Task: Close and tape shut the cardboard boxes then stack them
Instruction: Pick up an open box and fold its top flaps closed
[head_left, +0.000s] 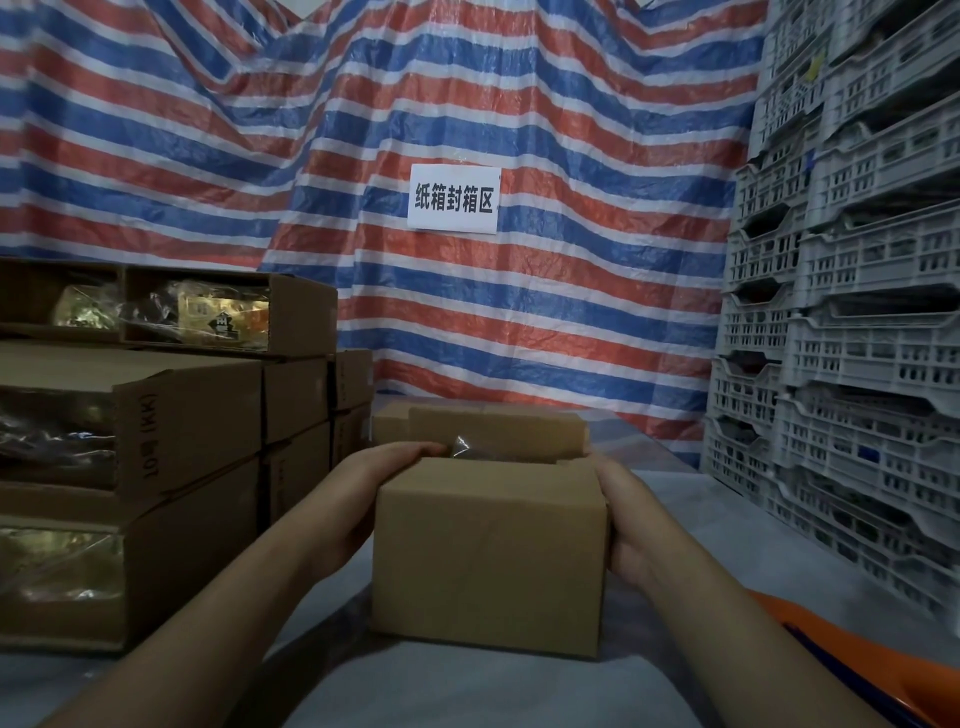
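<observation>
A striped tarpaulin hangs across the whole far side, with a white paper sign fixed to it. Grey plastic crates are stacked tall along the right edge of the worktop, which is covered in pale sheeting. A pile of open cardboard boxes fills the left edge, their contents in shiny wrappers showing at the open ends.

The small cardboard box that the task now concerns sits near the middle of the worktop, close to the near edge. Its top is not closed: the far flap stands upright, the near flap is folded partly down, and something in clear wrapping shows in the gap.

The left hand lies against the box's left side with its fingers curled over the top left rim, so its grip is closed on the box. The right hand holds the right side the same way, though its fingertips are hidden behind the box.

The box looks like thin corrugated board, stiff along its edges but likely to dent if squeezed mid-panel. It is probably light enough for one hand. The side walls near the top corners seem the best hold, leaving the flaps free to be folded flat and pressed for taping. No tape is in view.
</observation>
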